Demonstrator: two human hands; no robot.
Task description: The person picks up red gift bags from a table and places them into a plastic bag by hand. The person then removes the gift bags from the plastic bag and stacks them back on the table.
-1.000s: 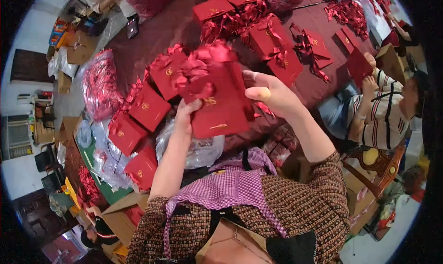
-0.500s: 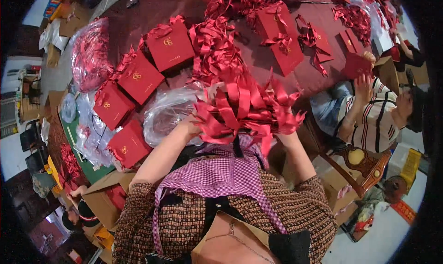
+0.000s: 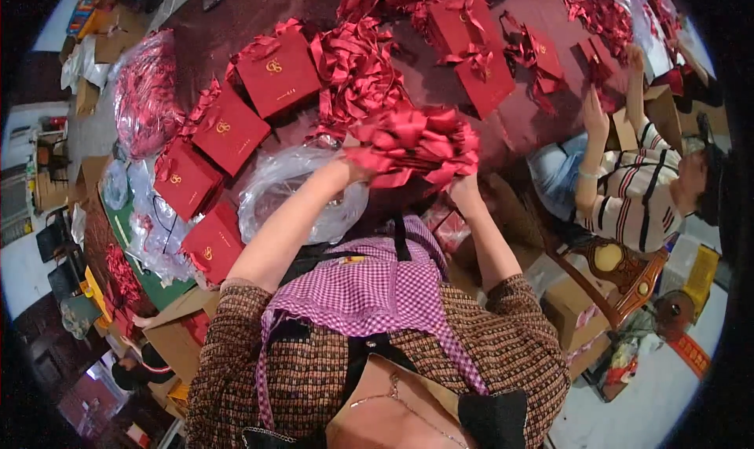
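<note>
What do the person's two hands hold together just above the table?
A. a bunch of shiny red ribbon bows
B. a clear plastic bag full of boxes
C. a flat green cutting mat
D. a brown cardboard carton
A: the left hand and the right hand grip the two sides of a bunch of shiny red ribbon bows, raised over the dark red table.

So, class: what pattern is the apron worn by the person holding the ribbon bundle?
Purple-and-white gingham check apron, clearest in the head view.

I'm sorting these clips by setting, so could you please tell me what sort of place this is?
Probably a small gift-packaging workshop. Both hands, left hand and right hand, hold a bundle of red ribbon bows over a dark red table strewn with red gift boxes, while a co-worker sits alongside among cardboard cartons.
</note>
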